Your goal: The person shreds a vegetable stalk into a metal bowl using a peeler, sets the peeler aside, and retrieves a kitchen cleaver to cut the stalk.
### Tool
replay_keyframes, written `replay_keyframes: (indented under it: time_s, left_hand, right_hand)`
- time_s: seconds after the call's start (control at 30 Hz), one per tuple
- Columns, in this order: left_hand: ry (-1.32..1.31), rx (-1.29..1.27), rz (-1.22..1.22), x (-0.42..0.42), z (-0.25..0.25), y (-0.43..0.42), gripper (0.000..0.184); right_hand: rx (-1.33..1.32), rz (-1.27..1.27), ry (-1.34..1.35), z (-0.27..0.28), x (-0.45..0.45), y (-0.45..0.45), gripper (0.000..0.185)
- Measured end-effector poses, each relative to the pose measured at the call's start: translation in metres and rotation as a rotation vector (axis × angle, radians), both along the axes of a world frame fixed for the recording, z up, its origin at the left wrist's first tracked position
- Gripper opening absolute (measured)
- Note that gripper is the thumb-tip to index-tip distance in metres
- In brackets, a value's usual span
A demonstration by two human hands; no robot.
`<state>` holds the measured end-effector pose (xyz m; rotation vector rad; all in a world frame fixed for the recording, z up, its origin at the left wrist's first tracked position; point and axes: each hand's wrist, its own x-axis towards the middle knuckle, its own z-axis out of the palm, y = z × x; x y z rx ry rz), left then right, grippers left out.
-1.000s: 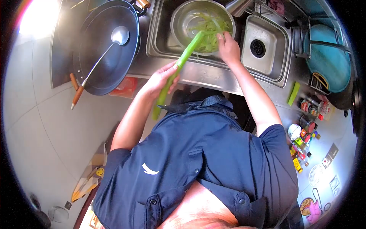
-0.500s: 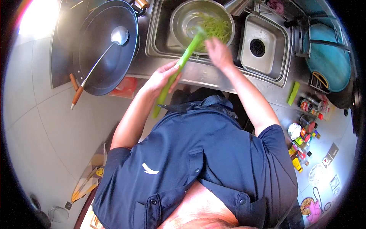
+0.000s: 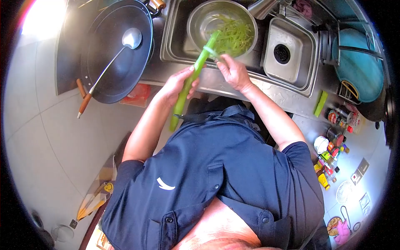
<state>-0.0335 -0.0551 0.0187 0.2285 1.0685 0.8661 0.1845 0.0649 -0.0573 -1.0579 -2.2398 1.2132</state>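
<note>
My left hand (image 3: pixel 180 85) is wrapped round a long, pale green celtuce stem (image 3: pixel 184 96), which slants from near my waist up over the sink edge. In my right hand (image 3: pixel 234 75) is a peeler (image 3: pixel 211 51); its light-coloured head lies against the upper part of the stem, and its handle is mostly hidden by the fingers. Beyond the stem's upper end, a steel bowl (image 3: pixel 197 21) rests in the left sink basin. Thin green peelings (image 3: pixel 235 36) are heaped in the bowl's right side.
At left, a large dark wok (image 3: pixel 108 71) holds a metal ladle (image 3: pixel 131 38) with a wooden handle. The right sink basin (image 3: pixel 287 68) has a dark drain. Another green stem piece (image 3: pixel 321 103) lies on the right counter, near several bottles and jars (image 3: pixel 333 137).
My right hand has moved down and toward me, drawing the peeler along the stem. My left hand keeps its hold on the stem, nearly unmoved.
</note>
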Motion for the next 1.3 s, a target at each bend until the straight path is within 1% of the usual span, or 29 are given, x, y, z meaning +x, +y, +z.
replay_keyframes:
  time_s: [0.07, 0.2, 0.27, 0.3, 0.37, 0.4, 0.47, 0.5, 0.53, 0.57, 0.6, 0.67, 0.7, 0.77, 0.8, 0.87, 0.9, 0.97, 1.0, 1.03, 1.1, 1.13, 1.17, 1.23, 1.27, 1.3]
  left_hand:
    - [-0.042, 0.001, -0.015, -0.001, 0.0, 0.0, 0.052]
    - [-0.159, 0.043, -0.044, -0.002, -0.001, -0.004, 0.054]
    - [-0.158, 0.049, -0.065, -0.004, -0.003, -0.007, 0.055]
    - [-0.157, 0.059, -0.086, -0.004, -0.003, -0.008, 0.055]
    - [-0.105, 0.06, -0.108, -0.004, 0.004, -0.009, 0.055]
    - [-0.055, 0.059, -0.127, -0.003, 0.006, -0.01, 0.055]
    - [-0.068, 0.049, -0.089, -0.003, 0.002, -0.012, 0.055]
    - [-0.076, 0.044, -0.054, -0.003, 0.001, -0.01, 0.054]
    - [-0.075, 0.047, -0.051, -0.003, 0.002, -0.009, 0.054]
    - [0.011, 0.007, -0.052, -0.002, 0.003, -0.007, 0.052]
    - [0.097, -0.034, -0.053, -0.001, 0.005, -0.005, 0.05]
    - [0.124, -0.052, -0.033, 0.001, 0.006, -0.003, 0.048]
    - [0.151, -0.069, -0.017, 0.002, 0.006, -0.001, 0.047]
    - [0.158, -0.069, -0.019, 0.004, 0.008, 0.002, 0.046]
    - [0.167, -0.07, -0.016, 0.004, 0.008, 0.002, 0.045]
    - [0.178, -0.063, -0.028, 0.004, 0.01, 0.002, 0.045]
    - [0.186, -0.057, -0.04, 0.004, 0.011, 0.001, 0.045]
    - [0.211, -0.074, -0.05, 0.001, 0.007, -0.003, 0.046]
    - [0.237, -0.083, -0.058, 0.001, 0.005, -0.004, 0.048]
    - [0.238, -0.082, -0.059, 0.001, 0.004, -0.004, 0.048]
    - [0.308, -0.088, -0.089, 0.001, 0.003, -0.007, 0.052]
    - [0.307, -0.09, -0.088, 0.001, 0.004, -0.007, 0.052]
    - [0.308, -0.075, -0.096, 0.002, 0.006, -0.006, 0.054]
    - [0.314, -0.056, -0.098, 0.002, 0.006, -0.004, 0.056]
    - [0.381, -0.025, -0.117, 0.004, 0.003, -0.004, 0.056]
    - [0.447, 0.008, -0.136, 0.005, 0.001, -0.004, 0.056]
  right_hand:
    - [0.165, 0.052, 0.014, -0.009, -0.003, -0.005, 0.044]
    - [0.198, 0.071, 0.061, -0.009, -0.006, 0.006, 0.044]
    - [-0.111, -0.127, -0.271, -0.018, -0.005, 0.028, 0.043]
    - [-0.082, -0.207, -0.262, -0.037, 0.0, 0.039, 0.044]
    - [-0.004, -0.242, -0.36, -0.024, 0.008, 0.057, 0.043]
    - [-0.004, -0.242, -0.36, -0.026, 0.012, 0.06, 0.043]
    - [0.111, -0.333, -0.221, -0.031, 0.018, 0.061, 0.042]
    - [0.115, -0.329, -0.22, -0.029, 0.017, 0.061, 0.042]
    - [0.162, -0.34, -0.153, -0.028, 0.018, 0.059, 0.042]
    - [0.208, -0.35, -0.087, -0.026, 0.019, 0.055, 0.043]
    - [0.21, -0.347, -0.086, -0.017, 0.018, 0.048, 0.043]
    - [0.032, -0.177, -0.067, 0.006, 0.011, 0.031, 0.042]
    - [0.103, -0.063, -0.066, -0.002, 0.012, 0.024, 0.044]
    - [0.18, 0.056, -0.032, 0.009, 0.003, 0.009, 0.042]
    - [0.181, 0.054, -0.032, 0.006, 0.004, 0.007, 0.042]
    - [0.335, 0.056, -0.004, -0.004, 0.002, 0.005, 0.038]
    - [0.332, 0.056, -0.003, -0.009, 0.002, 0.011, 0.038]
    - [0.069, -0.067, -0.276, -0.022, 0.005, 0.03, 0.032]
    - [-0.044, -0.153, -0.319, -0.01, 0.004, 0.038, 0.032]
    - [-0.043, -0.155, -0.318, -0.012, 0.005, 0.043, 0.032]
    - [0.145, -0.285, -0.319, -0.013, 0.01, 0.051, 0.035]
    - [0.19, -0.301, -0.286, -0.013, 0.012, 0.051, 0.035]
    - [0.193, -0.298, -0.288, -0.012, 0.013, 0.051, 0.035]
    - [0.175, -0.243, -0.191, -0.005, 0.012, 0.044, 0.034]
    - [0.175, -0.242, -0.191, -0.001, 0.01, 0.038, 0.034]
    - [0.121, -0.151, -0.174, 0.007, 0.007, 0.03, 0.034]
